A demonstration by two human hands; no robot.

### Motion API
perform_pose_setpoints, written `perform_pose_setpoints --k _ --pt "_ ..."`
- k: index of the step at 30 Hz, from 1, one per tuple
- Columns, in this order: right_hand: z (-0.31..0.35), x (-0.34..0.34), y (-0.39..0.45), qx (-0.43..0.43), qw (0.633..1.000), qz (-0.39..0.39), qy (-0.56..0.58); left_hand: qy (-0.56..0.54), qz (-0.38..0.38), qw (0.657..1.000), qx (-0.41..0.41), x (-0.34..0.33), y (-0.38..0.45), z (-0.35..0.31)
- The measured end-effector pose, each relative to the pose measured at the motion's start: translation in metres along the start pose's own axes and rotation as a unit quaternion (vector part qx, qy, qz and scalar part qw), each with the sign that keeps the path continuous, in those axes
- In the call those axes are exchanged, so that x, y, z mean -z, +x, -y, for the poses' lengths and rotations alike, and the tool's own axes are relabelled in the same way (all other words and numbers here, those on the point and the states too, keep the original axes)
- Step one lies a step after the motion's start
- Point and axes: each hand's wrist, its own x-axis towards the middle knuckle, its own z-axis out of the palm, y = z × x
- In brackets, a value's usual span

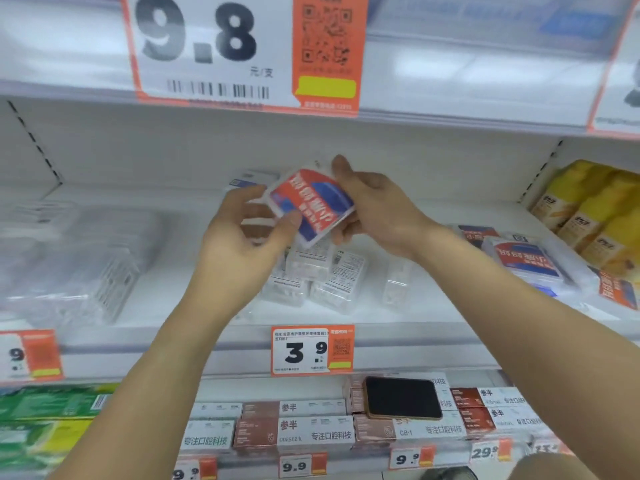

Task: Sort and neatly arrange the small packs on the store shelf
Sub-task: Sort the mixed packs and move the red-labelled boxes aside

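Observation:
A small clear pack with a red and blue label is held tilted above the middle shelf. My right hand grips its right side from behind. My left hand pinches its lower left corner with thumb and fingers. Below them, several clear small packs lie jumbled on the shelf, label side down. More red and blue packs are heaped to the right. Another pack stands behind the held one.
Clear plastic packs fill the shelf's left part. Yellow boxes stand at the far right. A black phone lies on boxes on the lower shelf. A price tag reading 3.9 hangs on the shelf edge.

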Motion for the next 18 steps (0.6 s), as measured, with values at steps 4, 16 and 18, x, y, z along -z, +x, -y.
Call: perform_pose_setpoints --k 4,16,18 --pt "-0.001 -0.030 0.024 -0.043 0.999 0.022 0.001 -0.054 -0.075 0.995 0.040 0.036 0.010 0.004" --pt "-0.014 -0.108 0.166 0.010 0.825 0.082 -0.560 -0.060 -0.131 0.987 0.075 0.112 0.010 0.023" --pt "-0.020 -0.112 0.173 0.009 0.816 0.061 -0.574 -0.058 -0.124 0.988 0.075 0.118 0.009 0.023"
